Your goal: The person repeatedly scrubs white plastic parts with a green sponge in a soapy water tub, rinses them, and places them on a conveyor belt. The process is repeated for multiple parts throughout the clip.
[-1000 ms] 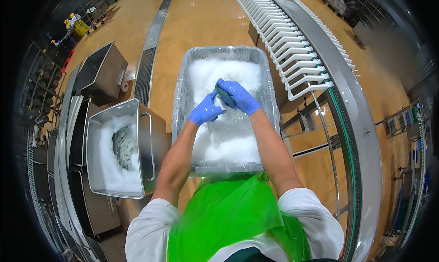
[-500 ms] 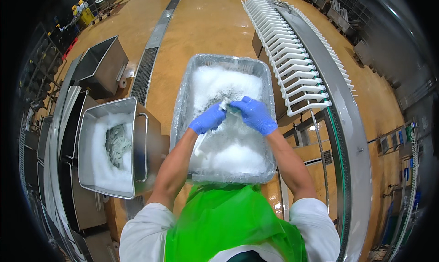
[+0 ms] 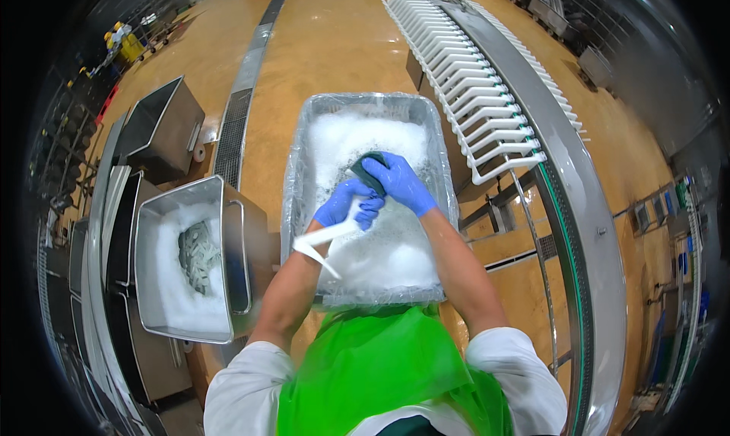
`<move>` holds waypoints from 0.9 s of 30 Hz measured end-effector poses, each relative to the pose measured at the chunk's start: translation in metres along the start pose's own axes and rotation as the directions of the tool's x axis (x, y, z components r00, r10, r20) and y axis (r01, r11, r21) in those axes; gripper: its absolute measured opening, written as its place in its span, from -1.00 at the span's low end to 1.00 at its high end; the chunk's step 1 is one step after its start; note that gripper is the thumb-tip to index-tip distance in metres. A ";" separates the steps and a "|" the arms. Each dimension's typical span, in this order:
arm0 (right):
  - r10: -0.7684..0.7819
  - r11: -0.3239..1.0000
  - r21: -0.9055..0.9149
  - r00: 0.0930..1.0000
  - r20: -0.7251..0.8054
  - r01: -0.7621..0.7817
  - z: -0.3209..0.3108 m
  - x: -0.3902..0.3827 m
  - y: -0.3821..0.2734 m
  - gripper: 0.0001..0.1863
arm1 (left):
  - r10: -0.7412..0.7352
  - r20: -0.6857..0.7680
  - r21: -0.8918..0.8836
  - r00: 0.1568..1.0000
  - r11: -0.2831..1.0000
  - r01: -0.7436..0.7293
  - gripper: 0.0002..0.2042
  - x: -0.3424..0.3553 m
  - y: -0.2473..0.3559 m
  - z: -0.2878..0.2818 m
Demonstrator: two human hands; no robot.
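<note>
In my blue-gloved left hand (image 3: 344, 205) is a bent white plastic bar (image 3: 333, 232); my fingers are curled round one part of it. Its angled, pronged end sticks out past my left wrist. My right hand (image 3: 403, 182) grips a dark green scouring pad (image 3: 368, 171) close to the left hand. Whether the pad touches the bar is hidden behind my fingers. Both hands are over a tub lined with clear plastic (image 3: 447, 208), which stands in front of my green apron. White suds (image 3: 357, 135) lie in the tub around greyish water.
To the left, a steel bin (image 3: 221, 265) contains suds and a pile of pale pieces. Another steel bin (image 3: 163, 128) stands behind it. On the right runs a curved conveyor (image 3: 582, 284) carrying a long row of white angled bars (image 3: 487, 101). A floor drain (image 3: 233, 132) crosses the wet floor.
The white bar's angled end has swung up and out over my left forearm. The green pad shows more plainly in my right hand. The view has shifted slightly.
</note>
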State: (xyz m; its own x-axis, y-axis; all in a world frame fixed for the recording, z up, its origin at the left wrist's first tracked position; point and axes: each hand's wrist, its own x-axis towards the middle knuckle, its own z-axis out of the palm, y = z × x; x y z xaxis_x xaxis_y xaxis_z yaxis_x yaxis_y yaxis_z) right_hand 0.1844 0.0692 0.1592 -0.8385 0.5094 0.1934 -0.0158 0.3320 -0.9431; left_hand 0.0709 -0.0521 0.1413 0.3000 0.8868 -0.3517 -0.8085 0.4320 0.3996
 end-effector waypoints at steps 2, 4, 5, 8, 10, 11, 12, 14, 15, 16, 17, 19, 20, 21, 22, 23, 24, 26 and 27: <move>0.144 0.980 0.136 0.989 0.043 -0.148 0.005 0.011 0.007 -0.60 | -0.001 0.215 -0.035 0.977 0.999 0.008 -0.82 -0.001 0.006 -0.026; 0.227 0.938 0.260 0.973 0.038 -0.229 -0.003 0.015 0.012 -0.59 | 0.000 0.288 -0.099 0.958 0.995 0.030 -0.84 0.005 0.004 -0.027; 0.257 0.912 0.319 0.965 0.050 -0.259 -0.004 0.021 0.009 -0.59 | 0.007 0.320 -0.107 0.947 0.994 0.029 -0.84 0.007 0.005 -0.027; 0.089 0.996 0.026 0.977 -0.193 -0.086 -0.013 0.020 0.004 -0.62 | 0.040 0.217 0.016 0.975 0.999 -0.045 -0.92 0.015 0.007 -0.024; 0.030 0.994 -0.101 0.983 -0.179 -0.049 0.000 0.008 -0.013 -0.72 | 0.136 -0.029 0.138 0.990 0.982 -0.131 -0.89 0.015 0.002 -0.024; -0.057 0.981 -0.189 0.994 -0.093 0.038 0.012 0.001 -0.019 -0.72 | 0.204 -0.157 0.253 0.966 0.954 -0.161 -0.87 0.017 -0.004 -0.017; 0.002 0.981 -0.191 0.994 -0.108 -0.023 0.017 -0.001 -0.015 -0.72 | 0.279 -0.266 0.376 0.923 0.911 -0.167 -0.85 0.020 -0.007 -0.012; 0.011 0.987 -0.158 0.995 -0.101 -0.027 0.019 -0.010 -0.009 -0.72 | 0.192 -0.214 0.400 0.958 0.912 -0.093 -0.82 0.017 -0.011 -0.015; -0.038 0.991 -0.130 0.996 -0.078 0.028 0.013 -0.017 -0.008 -0.73 | 0.153 -0.188 0.409 0.970 0.910 -0.064 -0.81 0.014 -0.010 -0.017; -0.088 0.992 -0.100 0.995 -0.055 0.082 0.007 -0.023 -0.007 -0.73 | 0.115 -0.164 0.418 0.980 0.907 -0.037 -0.79 0.011 -0.009 -0.020; 0.018 0.998 -0.056 1.000 -0.026 -0.019 -0.005 -0.030 -0.001 -0.73 | 0.067 -0.131 0.383 0.989 0.924 -0.012 -0.80 0.012 -0.007 -0.017; 0.215 0.976 0.015 0.975 0.053 -0.216 -0.027 -0.036 0.016 -0.73 | -0.014 -0.056 0.312 0.998 0.950 0.031 -0.81 0.018 0.001 -0.012; 0.171 0.982 -0.091 0.985 0.022 -0.168 -0.027 -0.039 0.002 -0.73 | -0.063 -0.059 0.283 0.996 0.956 0.077 -0.80 0.019 0.003 -0.011; 0.102 0.987 -0.124 0.995 -0.006 -0.102 -0.026 -0.038 0.003 -0.73 | -0.054 -0.081 0.258 0.995 0.963 0.073 -0.80 0.020 0.004 -0.009; 0.035 0.986 -0.162 0.999 -0.034 -0.040 -0.025 -0.034 0.007 -0.74 | -0.048 -0.101 0.234 0.994 0.970 0.070 -0.80 0.022 0.002 -0.007; -0.037 0.981 -0.191 0.997 -0.072 0.022 -0.022 -0.029 0.010 -0.74 | -0.049 -0.130 0.221 0.990 0.972 0.077 -0.79 0.021 0.002 -0.003; -0.066 0.960 -0.275 0.997 -0.046 0.051 -0.022 -0.024 0.010 -0.73 | -0.076 -0.130 0.176 0.989 0.980 0.098 -0.83 0.024 -0.002 -0.001; 0.016 0.981 -0.194 1.000 -0.003 -0.016 -0.015 -0.017 -0.002 -0.76 | -0.194 -0.138 0.268 0.971 0.937 0.225 -0.91 0.027 -0.001 -0.011; -0.027 0.942 -0.335 1.000 0.015 0.031 -0.010 -0.010 -0.004 -0.77 | -0.243 -0.146 0.315 0.959 0.907 0.278 -0.95 0.030 -0.002 -0.019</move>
State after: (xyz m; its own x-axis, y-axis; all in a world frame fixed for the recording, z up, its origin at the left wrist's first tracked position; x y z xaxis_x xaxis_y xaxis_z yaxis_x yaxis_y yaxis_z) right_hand 0.1988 0.0707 0.1642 -0.8460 0.4880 0.2146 0.1417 0.5939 -0.7920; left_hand 0.0717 -0.0293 0.1139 0.4107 0.7212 -0.5579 -0.4909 0.6905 0.5313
